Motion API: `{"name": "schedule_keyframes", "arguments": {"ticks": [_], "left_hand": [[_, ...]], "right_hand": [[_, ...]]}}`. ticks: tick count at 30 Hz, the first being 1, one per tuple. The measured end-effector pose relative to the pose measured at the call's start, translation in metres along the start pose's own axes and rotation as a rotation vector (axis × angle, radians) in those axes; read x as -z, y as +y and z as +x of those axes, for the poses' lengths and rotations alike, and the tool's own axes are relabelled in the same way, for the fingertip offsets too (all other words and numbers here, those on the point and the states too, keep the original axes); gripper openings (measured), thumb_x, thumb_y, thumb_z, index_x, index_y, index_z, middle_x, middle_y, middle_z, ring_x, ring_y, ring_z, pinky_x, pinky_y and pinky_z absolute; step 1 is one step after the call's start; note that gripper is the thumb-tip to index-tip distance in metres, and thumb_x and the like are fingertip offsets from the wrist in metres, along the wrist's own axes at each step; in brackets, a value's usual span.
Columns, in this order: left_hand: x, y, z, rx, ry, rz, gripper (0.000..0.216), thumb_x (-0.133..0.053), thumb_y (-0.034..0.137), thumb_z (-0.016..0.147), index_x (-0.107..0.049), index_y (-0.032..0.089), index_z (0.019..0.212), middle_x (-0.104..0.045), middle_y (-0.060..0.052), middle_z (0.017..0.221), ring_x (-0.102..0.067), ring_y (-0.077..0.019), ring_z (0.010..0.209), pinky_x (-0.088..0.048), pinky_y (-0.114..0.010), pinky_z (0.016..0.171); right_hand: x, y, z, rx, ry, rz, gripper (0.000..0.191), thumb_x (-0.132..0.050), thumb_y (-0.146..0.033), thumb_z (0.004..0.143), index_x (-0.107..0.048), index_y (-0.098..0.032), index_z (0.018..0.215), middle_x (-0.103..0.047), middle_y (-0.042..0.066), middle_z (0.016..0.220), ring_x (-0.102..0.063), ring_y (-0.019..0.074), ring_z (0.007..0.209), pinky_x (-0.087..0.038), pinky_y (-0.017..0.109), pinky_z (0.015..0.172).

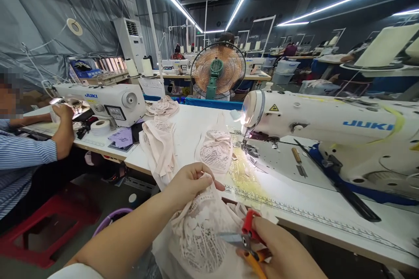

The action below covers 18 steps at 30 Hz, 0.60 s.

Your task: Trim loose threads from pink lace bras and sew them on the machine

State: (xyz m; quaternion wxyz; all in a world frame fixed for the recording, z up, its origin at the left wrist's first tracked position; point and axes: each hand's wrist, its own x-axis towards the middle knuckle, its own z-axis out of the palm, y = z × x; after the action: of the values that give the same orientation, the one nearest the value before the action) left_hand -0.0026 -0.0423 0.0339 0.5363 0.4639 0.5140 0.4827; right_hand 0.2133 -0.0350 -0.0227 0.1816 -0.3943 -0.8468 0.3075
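Observation:
Thumb and fingers of my left hand (196, 183) pinch the top edge of a pale pink lace garment piece (203, 244), which hangs down in front of me past the table edge. My right hand (275, 244) is closed around scissors (250, 237) with red and orange handles. Their blades point left and lie over the lace, and I cannot make out whether they touch it. On the table just beyond my left hand lies a lace cup piece (216, 150). More pale fabric (159, 146) is heaped to its left.
At right stands a white sewing machine (327, 122) with its lamp lit. Near it lie a small wooden-handled tool (297, 161) and a long black tool (343, 187). A measuring tape (278, 205) runs along the table edge. A co-worker (26, 152) sits at another machine (101, 102). Behind is a fan (218, 69).

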Motion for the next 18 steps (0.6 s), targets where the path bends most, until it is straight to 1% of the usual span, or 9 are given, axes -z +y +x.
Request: {"name": "schedule_keyframes", "arguments": {"ticks": [1, 3, 6, 9, 11, 13, 15, 16, 18], "left_hand": [[0.001, -0.002, -0.001, 0.02, -0.001, -0.082, 0.018, -0.061, 0.03, 0.069, -0.051, 0.016, 0.073, -0.068, -0.005, 0.068, -0.041, -0.007, 0.045, -0.029, -0.02, 0.049], [0.004, -0.008, -0.003, 0.033, -0.003, -0.211, 0.023, -0.066, 0.031, 0.067, -0.05, 0.016, 0.073, -0.069, -0.006, 0.067, -0.049, -0.009, 0.048, -0.034, -0.021, 0.052], [0.01, -0.019, -0.009, 0.017, 0.013, -0.281, 0.022, -0.066, 0.031, 0.068, -0.053, 0.014, 0.074, -0.069, -0.007, 0.068, -0.058, -0.014, 0.061, -0.041, -0.024, 0.061], [0.017, -0.032, -0.016, 0.023, 0.061, -0.258, 0.025, -0.057, 0.037, 0.077, -0.058, 0.012, 0.075, -0.069, -0.01, 0.07, -0.053, -0.0114, 0.051, -0.038, -0.023, 0.053], [0.023, -0.042, -0.02, 0.035, 0.104, -0.284, 0.032, -0.051, 0.04, 0.082, -0.059, 0.011, 0.074, -0.067, -0.01, 0.068, -0.052, -0.011, 0.05, -0.037, -0.023, 0.051], [0.031, -0.051, -0.026, 0.031, 0.167, -0.316, 0.034, -0.048, 0.041, 0.084, -0.059, 0.011, 0.073, -0.065, -0.008, 0.065, -0.054, -0.0119, 0.053, -0.039, -0.023, 0.052], [0.046, -0.055, -0.035, 0.006, 0.256, -0.294, 0.035, -0.047, 0.042, 0.084, -0.059, 0.012, 0.072, -0.064, -0.006, 0.064, -0.055, -0.0129, 0.053, -0.041, -0.023, 0.052], [0.055, -0.053, -0.043, -0.018, 0.311, -0.259, 0.036, -0.046, 0.043, 0.084, -0.059, 0.012, 0.072, -0.064, -0.006, 0.064, -0.055, -0.0134, 0.052, -0.042, -0.024, 0.052], [0.079, -0.043, -0.066, -0.091, 0.452, -0.174, 0.036, -0.046, 0.046, 0.082, -0.059, 0.013, 0.072, -0.065, -0.006, 0.065, -0.056, -0.0156, 0.053, -0.044, -0.026, 0.051]], "right_hand": [[-0.004, 0.0, 0.0, 0.025, 0.019, -0.039, 0.023, -0.053, -0.024, 0.07, -0.031, -0.024, 0.062, -0.05, -0.003, 0.059, -0.048, 0.0143, 0.052, -0.04, 0.025, 0.048], [-0.009, -0.001, 0.002, 0.057, 0.036, -0.089, 0.015, -0.05, -0.022, 0.071, -0.036, -0.024, 0.065, -0.052, -0.002, 0.061, -0.048, 0.015, 0.054, -0.039, 0.026, 0.05], [-0.012, -0.005, 0.004, 0.046, 0.007, -0.091, 0.007, -0.05, -0.021, 0.071, -0.043, -0.023, 0.07, -0.056, -0.001, 0.066, -0.05, 0.0145, 0.057, -0.04, 0.026, 0.052], [-0.015, -0.012, 0.003, 0.018, -0.063, -0.107, 0.013, -0.049, -0.015, 0.067, -0.039, -0.022, 0.065, -0.054, -0.002, 0.062, -0.049, 0.0133, 0.055, -0.037, 0.023, 0.05], [-0.014, -0.018, 0.001, 0.04, -0.095, -0.095, 0.016, -0.048, -0.013, 0.066, -0.036, -0.022, 0.062, -0.053, -0.002, 0.061, -0.049, 0.0136, 0.055, -0.037, 0.023, 0.049], [-0.01, -0.025, -0.002, 0.103, -0.065, -0.047, 0.016, -0.049, -0.014, 0.067, -0.038, -0.023, 0.06, -0.053, -0.001, 0.061, -0.049, 0.0142, 0.055, -0.041, 0.025, 0.052], [0.0, -0.032, -0.006, 0.175, -0.015, 0.049, 0.009, -0.05, -0.016, 0.069, -0.047, -0.022, 0.063, -0.056, 0.001, 0.064, -0.053, 0.0154, 0.058, -0.047, 0.027, 0.059], [0.007, -0.035, -0.009, 0.2, 0.02, 0.119, 0.005, -0.051, -0.018, 0.071, -0.054, -0.022, 0.07, -0.059, 0.002, 0.065, -0.055, 0.0164, 0.059, -0.049, 0.028, 0.063], [0.024, -0.037, -0.016, 0.188, 0.09, 0.264, 0.019, -0.052, -0.023, 0.073, -0.062, -0.021, 0.089, -0.064, 0.004, 0.07, -0.059, 0.0188, 0.064, -0.051, 0.029, 0.066]]}}
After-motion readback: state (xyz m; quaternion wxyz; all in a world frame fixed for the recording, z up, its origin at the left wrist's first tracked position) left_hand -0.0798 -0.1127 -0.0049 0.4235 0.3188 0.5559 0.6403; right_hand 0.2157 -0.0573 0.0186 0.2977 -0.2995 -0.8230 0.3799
